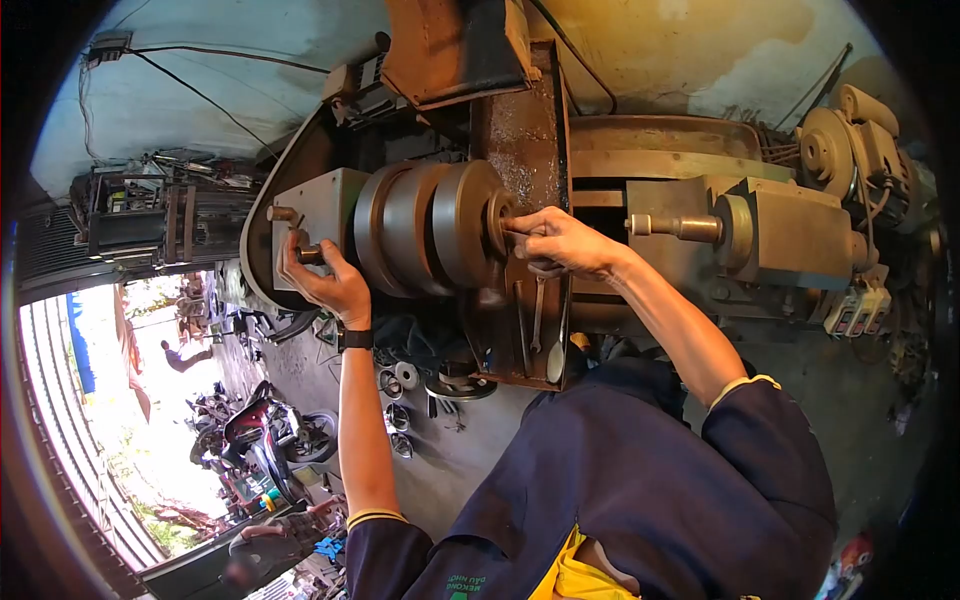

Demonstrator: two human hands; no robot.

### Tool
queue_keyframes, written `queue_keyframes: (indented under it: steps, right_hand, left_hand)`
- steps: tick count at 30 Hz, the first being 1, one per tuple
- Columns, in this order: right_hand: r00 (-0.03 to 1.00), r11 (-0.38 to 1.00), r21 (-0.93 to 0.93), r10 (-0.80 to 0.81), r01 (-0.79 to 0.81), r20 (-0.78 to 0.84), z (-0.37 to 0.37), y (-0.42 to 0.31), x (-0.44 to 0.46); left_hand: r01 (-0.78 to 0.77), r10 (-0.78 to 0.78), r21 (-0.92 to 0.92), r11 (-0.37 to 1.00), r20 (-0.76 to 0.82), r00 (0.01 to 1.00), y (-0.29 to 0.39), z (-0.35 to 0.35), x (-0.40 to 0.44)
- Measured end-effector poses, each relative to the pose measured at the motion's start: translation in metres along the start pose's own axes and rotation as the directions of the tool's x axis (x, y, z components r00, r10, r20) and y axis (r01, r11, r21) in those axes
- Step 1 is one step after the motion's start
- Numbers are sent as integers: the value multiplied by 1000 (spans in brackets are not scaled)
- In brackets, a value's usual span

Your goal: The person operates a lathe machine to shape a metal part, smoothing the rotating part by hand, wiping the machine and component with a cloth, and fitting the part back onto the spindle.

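A large machine head with a stepped metal drum (410, 225) sits in front of me. At its left end plate (325, 195), my left hand (328, 283) has its fingers and thumb around a short metal rod (311, 255). A second short rod (283, 214) sticks out just above. My right hand (560, 245) is at the drum's right end, its fingertips at the round hub (500, 222). Its other fingers are curled, and what they hold, if anything, is hidden. Below that hand, a wrench (538, 318) lies on the rusty tray (515, 365).
To the right, a spindle unit (690, 228) points at the drum, with a motor (845, 150) behind it. A motorcycle (275, 440) and scattered parts (400, 410) are on the floor at lower left. A person (185, 355) is outside the doorway.
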State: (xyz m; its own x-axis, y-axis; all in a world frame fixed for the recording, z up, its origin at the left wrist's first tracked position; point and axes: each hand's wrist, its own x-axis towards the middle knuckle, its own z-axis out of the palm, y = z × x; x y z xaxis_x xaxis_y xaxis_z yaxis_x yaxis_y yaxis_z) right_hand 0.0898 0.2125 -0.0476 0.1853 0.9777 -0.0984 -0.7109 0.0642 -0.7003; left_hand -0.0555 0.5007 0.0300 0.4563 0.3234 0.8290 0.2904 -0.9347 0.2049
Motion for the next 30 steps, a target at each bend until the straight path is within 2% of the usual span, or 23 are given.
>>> queue_keyframes:
  steps: [15,30]
  right_hand:
    - [1000,998,65,-21,22,-2,-1,2,1]
    - [998,1000,7,-18,18,-61,2,-1,-3]
  left_hand:
    - [-20,20,13,1000,7,1000,0,-1,1]
    - [-18,18,-26,1000,-18,1000,-1,0,2]
